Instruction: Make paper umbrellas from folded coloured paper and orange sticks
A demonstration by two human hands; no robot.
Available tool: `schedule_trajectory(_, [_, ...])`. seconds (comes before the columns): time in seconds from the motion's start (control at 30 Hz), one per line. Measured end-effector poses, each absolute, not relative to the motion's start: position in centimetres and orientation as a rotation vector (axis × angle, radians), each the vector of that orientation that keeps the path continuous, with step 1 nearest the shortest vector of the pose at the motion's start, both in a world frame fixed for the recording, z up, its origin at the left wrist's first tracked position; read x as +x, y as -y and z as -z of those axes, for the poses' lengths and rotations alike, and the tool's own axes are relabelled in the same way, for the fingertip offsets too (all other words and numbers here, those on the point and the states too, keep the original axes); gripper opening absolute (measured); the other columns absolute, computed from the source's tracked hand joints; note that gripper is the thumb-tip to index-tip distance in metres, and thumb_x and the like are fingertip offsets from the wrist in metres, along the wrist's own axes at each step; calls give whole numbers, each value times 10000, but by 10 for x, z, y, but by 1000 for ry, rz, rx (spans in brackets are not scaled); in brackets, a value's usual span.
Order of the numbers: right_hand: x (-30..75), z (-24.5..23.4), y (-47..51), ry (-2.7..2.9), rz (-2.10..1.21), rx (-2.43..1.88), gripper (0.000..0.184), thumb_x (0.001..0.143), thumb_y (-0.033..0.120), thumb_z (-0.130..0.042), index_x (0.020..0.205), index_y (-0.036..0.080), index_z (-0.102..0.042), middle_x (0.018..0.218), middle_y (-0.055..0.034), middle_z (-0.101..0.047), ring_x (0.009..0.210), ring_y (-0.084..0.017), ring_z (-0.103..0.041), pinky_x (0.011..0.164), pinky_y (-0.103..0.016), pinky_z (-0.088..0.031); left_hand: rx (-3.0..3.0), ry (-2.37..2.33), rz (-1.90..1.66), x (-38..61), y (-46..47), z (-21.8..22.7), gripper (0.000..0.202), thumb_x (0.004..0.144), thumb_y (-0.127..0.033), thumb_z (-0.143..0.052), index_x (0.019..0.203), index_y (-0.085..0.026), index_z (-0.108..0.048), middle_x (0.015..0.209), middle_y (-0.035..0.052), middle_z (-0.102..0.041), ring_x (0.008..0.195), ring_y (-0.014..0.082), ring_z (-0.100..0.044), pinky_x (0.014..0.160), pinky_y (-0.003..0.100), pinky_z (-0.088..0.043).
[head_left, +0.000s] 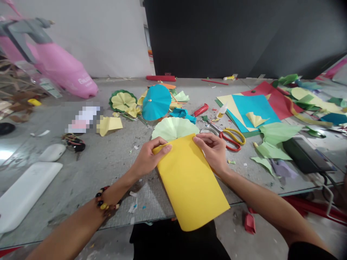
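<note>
A yellow paper sheet (189, 180) lies folded on the grey table (108, 162), its near end hanging over the front edge. My left hand (148, 159) pinches the sheet's far left corner, fingers pressed together. My right hand (214, 150) grips the far right corner with curled fingers. Just beyond the sheet sits a pale green pleated paper fan (173, 128).
Red-and-yellow scissors (230, 137) lie right of my hands. Behind are a blue paper umbrella (155, 103), a green-yellow paper flower (123, 101), a red cutter (201, 109) and coloured paper sheets (255, 108). A black device (306, 155) lies right; white objects (24, 191) left.
</note>
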State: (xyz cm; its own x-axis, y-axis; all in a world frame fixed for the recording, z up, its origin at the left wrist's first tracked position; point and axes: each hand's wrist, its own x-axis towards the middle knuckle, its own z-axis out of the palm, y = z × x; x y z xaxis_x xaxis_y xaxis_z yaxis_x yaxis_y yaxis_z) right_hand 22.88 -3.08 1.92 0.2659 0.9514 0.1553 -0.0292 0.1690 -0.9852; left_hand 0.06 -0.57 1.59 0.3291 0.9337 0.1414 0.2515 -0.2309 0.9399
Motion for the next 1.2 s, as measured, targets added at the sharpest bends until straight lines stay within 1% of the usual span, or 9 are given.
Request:
schedule_trajectory(0.47, [228, -20, 31, 1050, -900, -1159, 187, 733, 375, -852, 831, 237, -772, 792, -24, -775, 679, -146, -704, 587, -250, -550, 1676, -1085, -937, 2, 7, -17, 330, 884, -489, -679, 795, -177, -616, 763, 0, -643, 681, 121, -588, 595, 195, -455])
schedule_trajectory(0.53, [229, -19, 31, 1043, -868, -1165, 197, 734, 381, -849, 836, 233, -770, 810, -27, -773, 689, -150, -702, 596, -261, -553, 1572, -1059, -955, 3, 7, -17, 327, 829, -471, -754, 948, -196, -624, 830, 9, -688, 716, 141, -649, 609, 203, -499])
schedule_trajectory(0.63, [230, -17, 30, 1010, -782, -1167, 206, 751, 383, -833, 866, 230, -757, 846, -29, -768, 735, -156, -706, 641, -278, -566, 1320, -1035, -1012, 4, 4, -18, 688, 688, -432, -886, 1238, -241, -518, 888, 21, -732, 736, 183, -710, 616, 241, -562])
schedule_trajectory(0.7, [230, -16, 28, 987, -712, -1164, 206, 763, 378, -819, 885, 233, -738, 836, -23, -760, 758, -160, -707, 666, -286, -572, 1188, -1055, -1076, 3, 1, -17, 791, 630, -411, -925, 1275, -230, -504, 851, 17, -739, 743, 185, -719, 655, 255, -581])
schedule_trajectory(0.83, [228, -15, 27, 996, -613, -1109, 162, 785, 330, -791, 891, 246, -701, 823, 0, -738, 781, -147, -699, 701, -283, -569, 1046, -1075, -1183, 2, -6, -13, 695, 616, -390, -936, 1206, -187, -629, 749, -15, -713, 732, 147, -701, 712, 240, -570])
schedule_trajectory(0.93, [226, -15, 28, 1018, -589, -1083, 131, 801, 315, -778, 868, 258, -681, 812, 11, -711, 773, -135, -674, 704, -281, -563, 1014, -1096, -1262, 3, -8, -10, 468, 658, -451, -898, 975, -157, -718, 808, 29, -740, 751, 155, -703, 729, 261, -577])
schedule_trajectory(1.07, [225, -16, 31, 1044, -543, -1082, 143, 822, 347, -770, 845, 259, -660, 815, 2, -702, 794, -150, -671, 712, -303, -568, 1078, -1085, -1348, 2, -7, -11, 383, 770, -527, -794, 785, -160, -684, 829, 49, -745, 762, 164, -708, 713, 264, -581])
schedule_trajectory(1.17, [224, -16, 33, 1052, -537, -1071, 140, 837, 342, -763, 842, 252, -656, 834, -3, -707, 808, -150, -675, 712, -299, -564, 1103, -986, -1262, 5, 2, -17, 411, 765, -497, -811, 997, -193, -659, 930, 47, -750, 795, 179, -726, 682, 255, -592])
schedule_trajectory(1.2, [224, -16, 33, 1057, -541, -1069, 134, 841, 335, -759, 839, 249, -658, 830, -2, -707, 801, -147, -673, 704, -294, -561, 1092, -929, -1143, 7, 7, -19, 569, 729, -451, -852, 1193, -236, -603, 1023, 51, -748, 846, 205, -738, 698, 283, -611])
